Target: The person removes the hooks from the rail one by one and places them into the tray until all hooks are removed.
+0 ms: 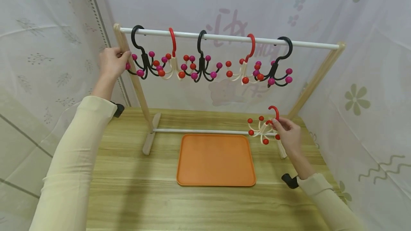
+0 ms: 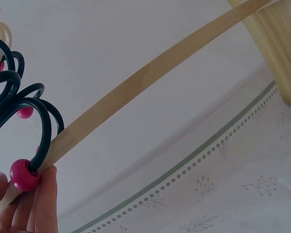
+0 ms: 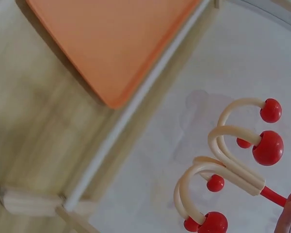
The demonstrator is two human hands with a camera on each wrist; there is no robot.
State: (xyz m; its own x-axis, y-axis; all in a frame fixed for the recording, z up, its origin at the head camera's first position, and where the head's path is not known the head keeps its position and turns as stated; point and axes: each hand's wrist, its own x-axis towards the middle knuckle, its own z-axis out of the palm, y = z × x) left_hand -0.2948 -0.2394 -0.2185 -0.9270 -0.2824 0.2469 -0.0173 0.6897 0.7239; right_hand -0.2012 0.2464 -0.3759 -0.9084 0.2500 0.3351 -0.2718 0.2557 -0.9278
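Observation:
My left hand (image 1: pixel 112 61) grips the left wooden post (image 2: pixel 106 104) of a garment rack near its top. Right beside those fingers in the left wrist view is the magenta ball (image 2: pixel 25 175) of a black multi-hook hanger (image 1: pixel 145 60). At the lower right, my right hand (image 1: pixel 289 134) pinches the red hook of a cream multi-hook hanger (image 3: pixel 242 179) with red ball tips. It is held well below the top rail (image 1: pixel 221 37), in front of the rack's right post (image 1: pixel 316 77).
Along the rail hang more hangers: a cream one with a red hook (image 1: pixel 172 44), a black one (image 1: pixel 202 61), another cream one (image 1: pixel 244 68) and a black one (image 1: pixel 273 70) at right. An orange tray (image 1: pixel 216 159) lies on the wooden table (image 1: pixel 192 208) before the lower bar (image 1: pixel 199 131).

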